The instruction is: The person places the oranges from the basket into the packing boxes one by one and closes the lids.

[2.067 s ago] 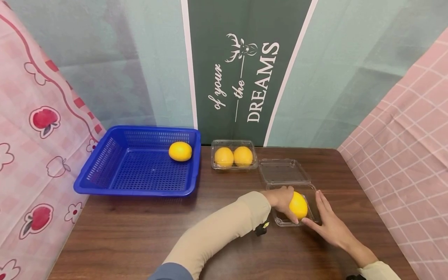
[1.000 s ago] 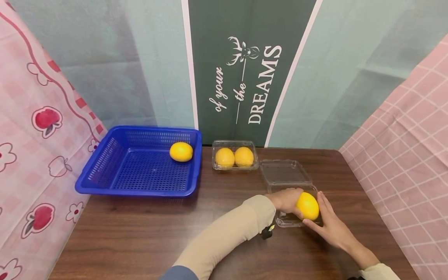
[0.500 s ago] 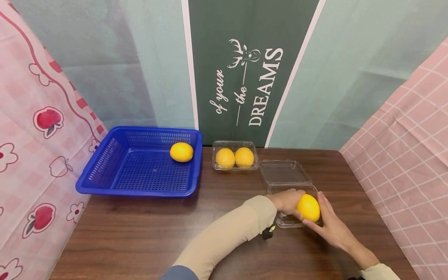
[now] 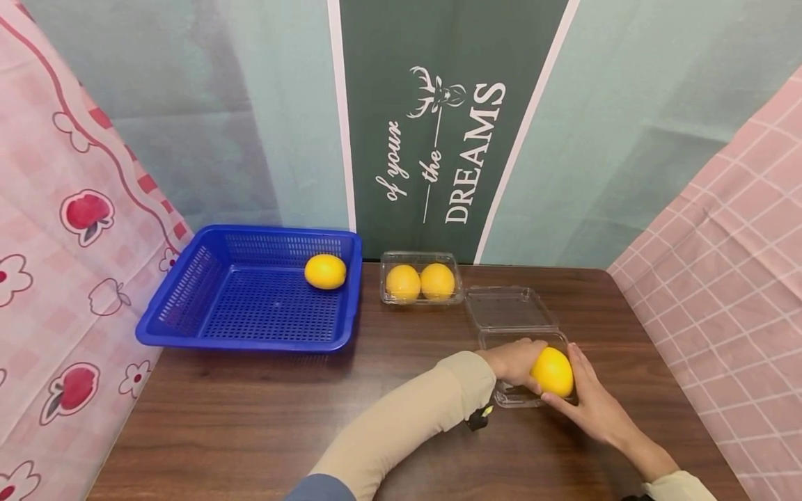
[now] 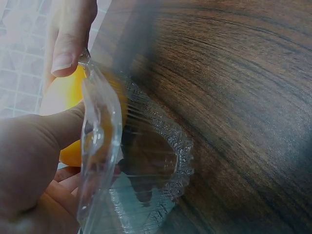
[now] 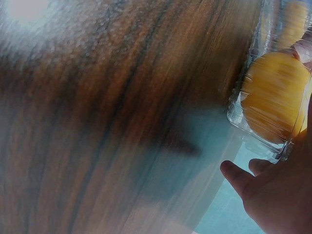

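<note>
The left hand (image 4: 515,360) covers part of the open clear box (image 4: 510,308), and its fingers are partly hidden behind the yellow fruit (image 4: 554,372). The floor of the box under this fruit is hidden. Left of the box, the blue sleeve (image 4: 319,489) is cut by the head view's lower edge; right of it, a pale sleeve (image 4: 679,487) and a black wrist piece (image 4: 638,497) are cut too. In the right wrist view, the box leaves the right edge, the fruit looks smeared through the plastic, and a dark patch (image 6: 183,145) near the box is too blurred to identify.
</note>
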Demonstrator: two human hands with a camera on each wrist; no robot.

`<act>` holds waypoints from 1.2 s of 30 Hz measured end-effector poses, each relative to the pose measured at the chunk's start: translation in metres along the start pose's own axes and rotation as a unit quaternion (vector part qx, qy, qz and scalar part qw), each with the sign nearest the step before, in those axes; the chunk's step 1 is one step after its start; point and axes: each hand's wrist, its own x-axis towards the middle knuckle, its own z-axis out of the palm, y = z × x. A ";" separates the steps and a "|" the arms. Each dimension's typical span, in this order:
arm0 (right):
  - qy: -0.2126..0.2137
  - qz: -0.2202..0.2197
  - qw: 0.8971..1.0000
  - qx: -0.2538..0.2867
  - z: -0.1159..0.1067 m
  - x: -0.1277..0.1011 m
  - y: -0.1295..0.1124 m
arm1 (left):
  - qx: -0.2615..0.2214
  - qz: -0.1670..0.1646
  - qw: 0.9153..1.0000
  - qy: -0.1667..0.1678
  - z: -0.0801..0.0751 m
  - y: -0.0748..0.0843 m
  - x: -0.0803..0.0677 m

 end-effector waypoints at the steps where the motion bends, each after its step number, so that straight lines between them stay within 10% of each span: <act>1: 0.000 0.001 1.000 0.000 0.000 0.000 0.000 | 0.001 0.000 1.000 0.001 0.000 0.000 0.000; 36: -0.011 0.012 1.000 -0.013 -0.003 0.000 -0.003 | -0.027 0.003 1.000 -0.009 -0.018 -0.004 -0.010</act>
